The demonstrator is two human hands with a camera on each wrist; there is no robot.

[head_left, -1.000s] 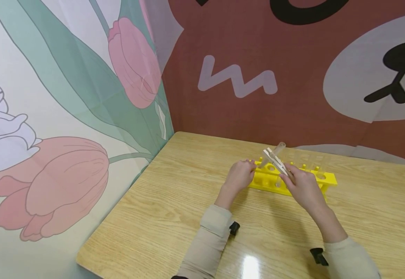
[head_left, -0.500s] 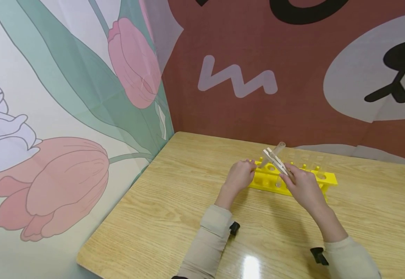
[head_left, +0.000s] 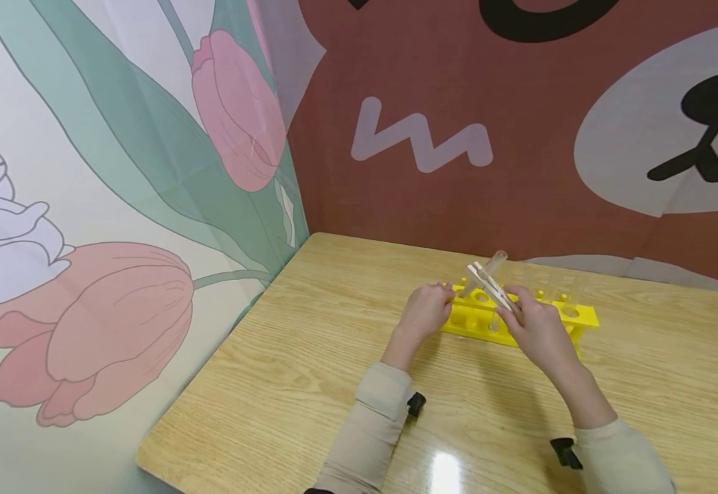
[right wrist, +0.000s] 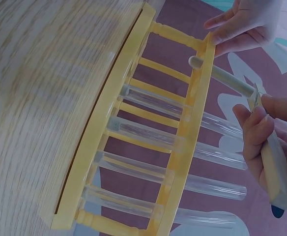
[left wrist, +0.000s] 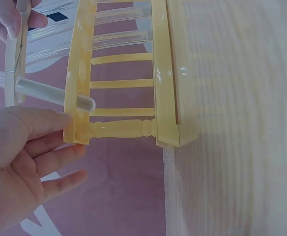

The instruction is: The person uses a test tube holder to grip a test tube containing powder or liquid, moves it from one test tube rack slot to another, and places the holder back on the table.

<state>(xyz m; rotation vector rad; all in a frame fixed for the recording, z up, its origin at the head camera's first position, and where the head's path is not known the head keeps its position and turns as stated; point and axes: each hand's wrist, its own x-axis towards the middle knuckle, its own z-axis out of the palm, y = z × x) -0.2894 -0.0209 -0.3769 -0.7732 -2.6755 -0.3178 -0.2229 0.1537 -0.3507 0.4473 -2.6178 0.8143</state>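
Note:
My left hand [head_left: 422, 312] pinches the left end of the upper shelf of a yellow test tube rack [head_left: 584, 317], thumb on one face and fingertips below. In the right hand [head_left: 541, 333] is a wooden test tube clamp [head_left: 489, 285], its jaws round a tilted test tube [head_left: 498, 258]. That tube looks whitish toward its rounded bottom, which pokes through an end hole of the upper shelf, as the left wrist view shows beside the left fingertips [left wrist: 65, 118]. Several clear test tubes [right wrist: 148, 132] stand in the rack's other holes, toward the right.
The rack stands on a light wood-grain table [head_left: 309, 343] near its back edge. Behind it hangs a brown cloth [head_left: 396, 206] with a cartoon print. A pale cloth with tulips [head_left: 87, 329] covers the left side. Black wrist mounts [head_left: 564, 453] are on both sleeves.

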